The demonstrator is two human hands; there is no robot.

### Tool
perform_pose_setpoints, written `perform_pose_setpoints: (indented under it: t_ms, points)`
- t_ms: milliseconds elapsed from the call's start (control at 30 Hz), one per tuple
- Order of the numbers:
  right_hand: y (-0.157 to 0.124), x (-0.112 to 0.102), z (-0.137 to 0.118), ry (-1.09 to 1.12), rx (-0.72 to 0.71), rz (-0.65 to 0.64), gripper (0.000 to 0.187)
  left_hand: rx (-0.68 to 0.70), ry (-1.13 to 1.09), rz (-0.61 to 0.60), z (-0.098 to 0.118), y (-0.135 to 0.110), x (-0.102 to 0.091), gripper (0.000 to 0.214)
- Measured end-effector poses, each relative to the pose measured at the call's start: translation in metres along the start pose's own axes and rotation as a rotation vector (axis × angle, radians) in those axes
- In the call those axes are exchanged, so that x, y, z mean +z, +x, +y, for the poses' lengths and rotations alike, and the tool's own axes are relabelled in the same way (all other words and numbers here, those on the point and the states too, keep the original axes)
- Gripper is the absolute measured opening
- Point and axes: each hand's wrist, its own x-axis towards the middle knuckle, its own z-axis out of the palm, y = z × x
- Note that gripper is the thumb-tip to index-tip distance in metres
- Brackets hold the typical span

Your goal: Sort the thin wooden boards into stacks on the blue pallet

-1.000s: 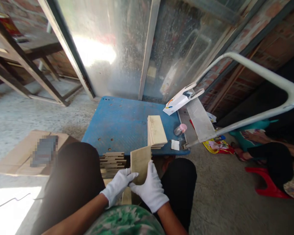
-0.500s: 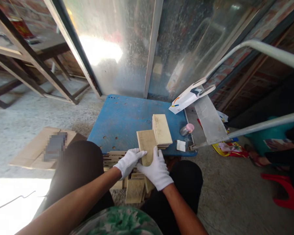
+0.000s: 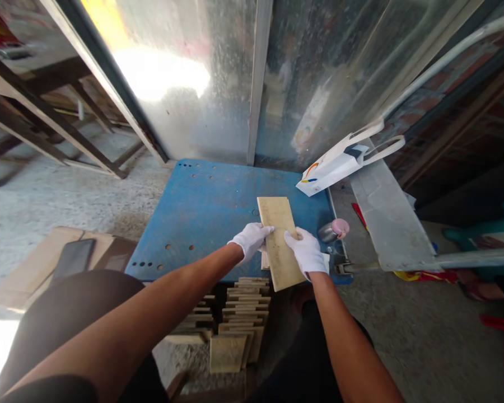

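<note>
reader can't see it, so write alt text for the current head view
White-gloved left hand and right hand hold a board over a blue table. A bag and flask are near its right edge; more boards sit in rows below its near edge.

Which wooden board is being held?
The board gripped between left hand and right hand, over the blue table; the rows of boards below aren't held.

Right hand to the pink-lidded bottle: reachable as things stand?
Probably yes: the bottle is close beside the right hand with nothing visible between, though that hand is holding the board.
</note>
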Motion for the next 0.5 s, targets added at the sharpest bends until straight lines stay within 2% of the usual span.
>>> perform_pose_setpoints:
  t_ms: [133,267,400,500]
  points:
    - [0.028,0.01,0.018,0.075,0.053,0.03,0.051,-0.082,0.14,-0.001,0.006,0.038,0.006,0.033]
    - [0.042,0.016,0.02,0.001,0.089,0.076,0.045,-0.182,0.303,-0.002,0.009,0.07,0.001,0.043]
    - [0.048,0.018,0.013,-0.128,0.118,0.065,0.04,-0.249,0.446,-0.035,0.012,0.087,-0.006,0.047]
    - [0.051,0.02,0.009,-0.202,0.13,0.065,0.038,-0.244,0.534,-0.064,0.013,0.093,-0.01,0.047]
